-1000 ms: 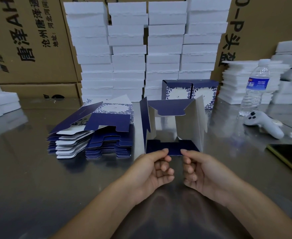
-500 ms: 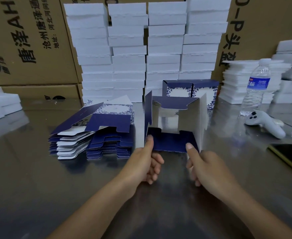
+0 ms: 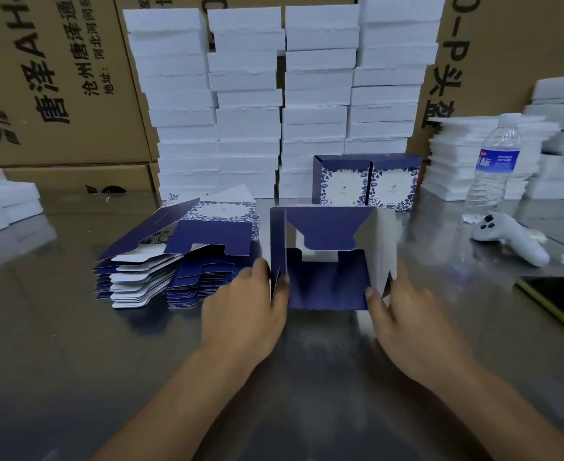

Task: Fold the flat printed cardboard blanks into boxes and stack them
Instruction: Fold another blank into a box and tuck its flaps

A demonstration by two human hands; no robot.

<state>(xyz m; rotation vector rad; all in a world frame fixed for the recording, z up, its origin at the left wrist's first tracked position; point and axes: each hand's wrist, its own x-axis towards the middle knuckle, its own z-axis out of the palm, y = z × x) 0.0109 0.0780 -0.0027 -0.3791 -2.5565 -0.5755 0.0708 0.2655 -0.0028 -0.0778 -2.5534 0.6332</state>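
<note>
Head view, left hand [image 3: 244, 314] and right hand [image 3: 407, 317] pinching one half-folded box [image 3: 327, 284], two finished boxes [image 3: 344, 184]

Reflective steel table [image 3: 74, 361], tall stacks of white blocks [image 3: 280, 94] along its far edge, brown printed cartons [image 3: 58, 78] behind them on both sides, water bottle [image 3: 493, 168] and white controller [image 3: 506, 241] to their right, soft even light

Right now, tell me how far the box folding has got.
Done: two folded boxes stand side by side at the back. In hand: a half-folded box, its near end open, left hand and right hand pinching its side walls. Remaining: closing its flaps, then the pile of flat blanks beside it.
</note>
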